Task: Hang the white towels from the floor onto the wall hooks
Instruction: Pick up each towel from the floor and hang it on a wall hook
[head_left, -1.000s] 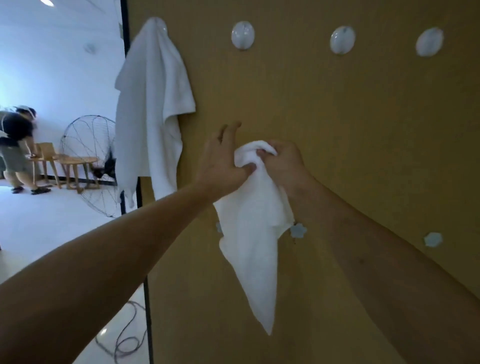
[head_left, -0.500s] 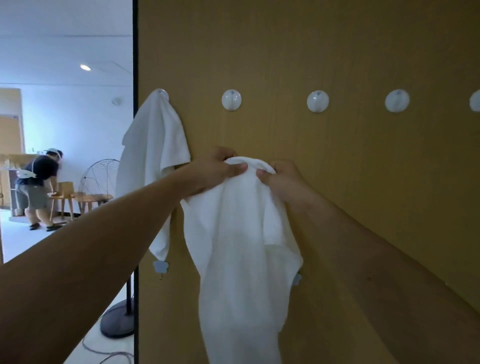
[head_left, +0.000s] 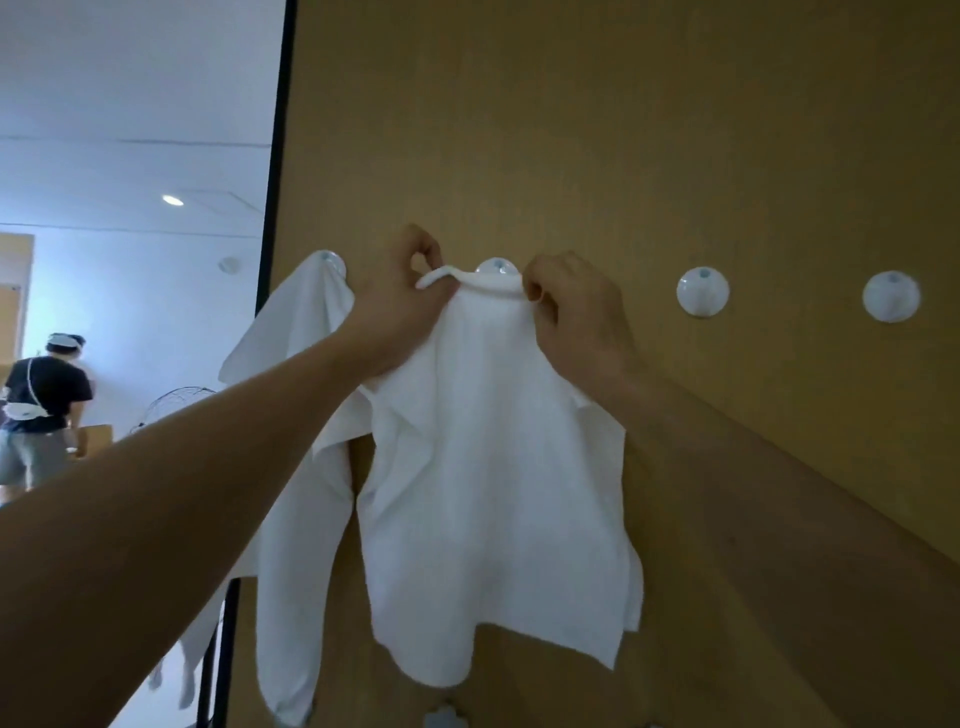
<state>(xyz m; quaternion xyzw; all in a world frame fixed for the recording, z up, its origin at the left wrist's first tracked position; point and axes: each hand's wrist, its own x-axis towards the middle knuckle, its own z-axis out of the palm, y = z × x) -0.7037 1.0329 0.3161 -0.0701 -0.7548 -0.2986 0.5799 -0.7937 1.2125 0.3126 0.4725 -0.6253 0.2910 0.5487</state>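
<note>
I hold a white towel by its top edge against the brown wall panel. My left hand pinches the edge on the left and my right hand grips it on the right. The stretched edge lies across the second round white hook, whose top shows just above the cloth. Another white towel hangs from the first hook at the panel's left end, partly behind my left arm.
Two bare round hooks follow to the right on the panel. A small pale hook sits low on the panel. Left of the panel's black edge, a person stands far off beside a fan.
Both hands have lifted the towel from mid-panel height up to the second hook, with its top edge spread between them. The view has tilted upward.
</note>
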